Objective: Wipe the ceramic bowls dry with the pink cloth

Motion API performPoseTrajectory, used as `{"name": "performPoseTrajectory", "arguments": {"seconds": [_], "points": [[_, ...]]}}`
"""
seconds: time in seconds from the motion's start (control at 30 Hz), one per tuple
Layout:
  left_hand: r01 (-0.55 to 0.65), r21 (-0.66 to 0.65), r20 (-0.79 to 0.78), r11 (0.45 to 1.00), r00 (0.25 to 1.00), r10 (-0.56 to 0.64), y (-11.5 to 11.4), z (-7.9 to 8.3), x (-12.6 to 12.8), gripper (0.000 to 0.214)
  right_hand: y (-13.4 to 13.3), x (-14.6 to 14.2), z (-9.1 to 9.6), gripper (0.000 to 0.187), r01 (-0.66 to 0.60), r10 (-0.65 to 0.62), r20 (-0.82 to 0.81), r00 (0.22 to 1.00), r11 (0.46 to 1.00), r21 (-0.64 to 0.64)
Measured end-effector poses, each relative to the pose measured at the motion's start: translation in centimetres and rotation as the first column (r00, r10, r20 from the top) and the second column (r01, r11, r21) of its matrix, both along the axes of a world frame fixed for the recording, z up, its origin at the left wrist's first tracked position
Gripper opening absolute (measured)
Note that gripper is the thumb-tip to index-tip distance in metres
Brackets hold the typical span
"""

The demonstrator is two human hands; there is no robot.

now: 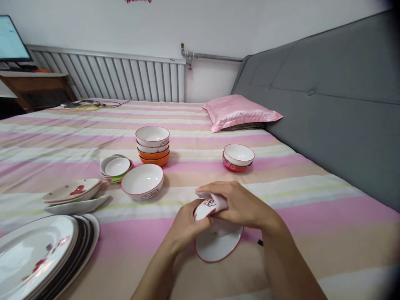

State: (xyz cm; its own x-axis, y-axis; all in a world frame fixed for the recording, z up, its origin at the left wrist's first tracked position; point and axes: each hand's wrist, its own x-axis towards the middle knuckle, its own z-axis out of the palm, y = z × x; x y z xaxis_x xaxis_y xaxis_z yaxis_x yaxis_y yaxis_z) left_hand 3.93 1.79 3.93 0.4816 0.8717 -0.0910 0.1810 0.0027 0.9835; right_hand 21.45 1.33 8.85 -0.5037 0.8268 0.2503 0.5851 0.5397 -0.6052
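Near the front middle of the bed, my left hand [188, 225] is closed on a white bowl [201, 211] with a red rim and a printed pattern. My right hand [242, 204] presses a pale cloth [221, 201] over the bowl's edge, its fingers wrapped round the cloth. The fingers and cloth cover much of the bowl. Directly below both hands lies another white dish [218, 248] with a red rim, partly hidden by them; whether it touches the held bowl I cannot tell.
A white bowl [143, 180] stands before a bowl stack [153, 146]. Small dishes [117, 167], oval dishes [73, 191] and stacked plates [37, 250] lie left. Two nested bowls [238, 156] stand beyond my right hand. A pink pillow [239, 111] rests by the grey headboard [325, 91].
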Motion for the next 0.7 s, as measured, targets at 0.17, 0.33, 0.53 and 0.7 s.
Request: {"name": "performPoseTrajectory", "arguments": {"seconds": [0.17, 0.33, 0.53, 0.7], "points": [[-0.029, 0.060, -0.064, 0.998, 0.997, 0.033, 0.0, -0.2, 0.2, 0.017, 0.7, -1.1, -1.2, 0.050, 0.000, 0.003, 0.096, 0.995, 1.000, -0.024], [-0.033, 0.086, -0.031, 0.996, 0.999, 0.036, 0.2, 0.1, -0.1, 0.021, 0.9, -1.2, -1.2, 0.062, 0.094, -0.094, 0.001, 0.996, 0.993, 0.075], [-0.097, 0.061, 0.056, 0.993, 0.994, 0.094, 0.3, 0.1, -0.5, 0.024, 0.6, -1.8, -0.8, 0.033, 0.232, -0.243, 0.080, 0.967, 0.964, 0.129], [-0.073, 0.024, 0.019, 0.997, 0.997, 0.072, 0.1, -0.2, -0.4, 0.022, 0.4, -1.7, -0.8, 0.041, 0.116, -0.120, 0.060, 0.991, 0.991, 0.071]]}}
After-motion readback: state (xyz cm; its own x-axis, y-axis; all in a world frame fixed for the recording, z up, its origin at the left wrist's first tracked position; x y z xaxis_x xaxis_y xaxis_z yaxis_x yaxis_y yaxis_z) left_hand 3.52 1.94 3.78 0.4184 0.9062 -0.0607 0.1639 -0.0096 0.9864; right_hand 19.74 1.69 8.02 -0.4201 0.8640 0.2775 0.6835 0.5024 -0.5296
